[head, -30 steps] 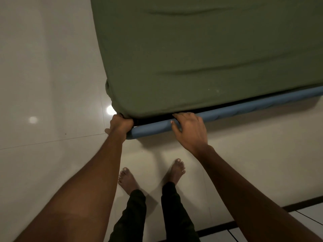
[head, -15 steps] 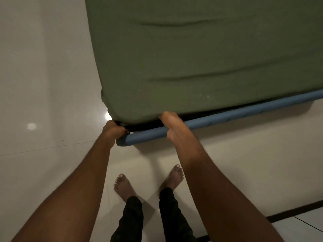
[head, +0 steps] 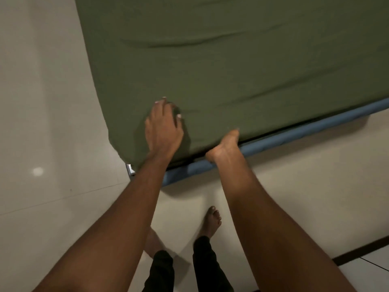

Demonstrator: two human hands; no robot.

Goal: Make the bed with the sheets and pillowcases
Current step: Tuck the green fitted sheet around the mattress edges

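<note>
Open floor (head: 52, 123) lies left of the bed's near-left corner, where the left hand (head: 163, 128) presses spread fingers on the green sheet (head: 252, 70), and the right hand (head: 224, 147), its fingers' state impossible to tell, meets the near edge above the blue rail (head: 294, 139); tugging there could likely pop the corner loose.

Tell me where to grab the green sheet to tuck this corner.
Grip the green sheet at its lower edge by the near corner, coming from below. It wraps down the side there, above the blue rail; its top lies flat, little to pinch.
</note>
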